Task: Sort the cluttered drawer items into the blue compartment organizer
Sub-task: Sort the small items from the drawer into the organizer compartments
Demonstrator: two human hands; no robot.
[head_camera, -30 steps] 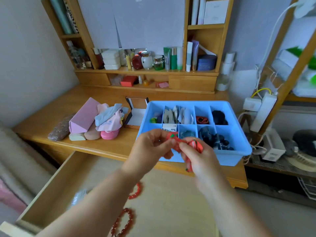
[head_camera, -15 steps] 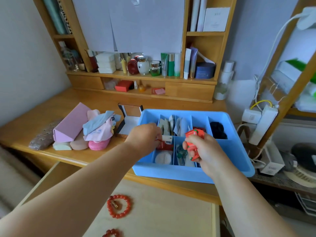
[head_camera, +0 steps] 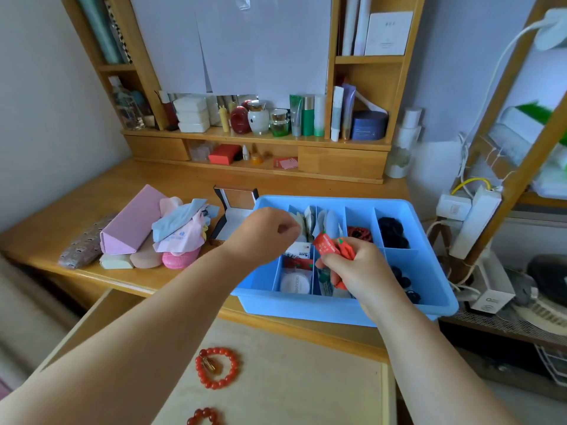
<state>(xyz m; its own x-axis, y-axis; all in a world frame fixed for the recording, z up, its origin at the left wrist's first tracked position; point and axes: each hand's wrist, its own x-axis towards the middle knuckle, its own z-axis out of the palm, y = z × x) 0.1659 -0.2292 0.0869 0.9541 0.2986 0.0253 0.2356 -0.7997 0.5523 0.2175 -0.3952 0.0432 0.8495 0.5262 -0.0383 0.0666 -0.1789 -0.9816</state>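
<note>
While the wooden desk [head_camera: 92,216] carries the blue organizer [head_camera: 337,308] at its front edge, just behind the open drawer [head_camera: 291,378], sorting means only a short reach. My right hand [head_camera: 359,271] grips a bunch of red packets [head_camera: 329,246] over the middle compartments, ready to drop them in. My left hand [head_camera: 264,234] hovers loosely curled beside it; whether it pinches anything, I cannot tell.
</note>
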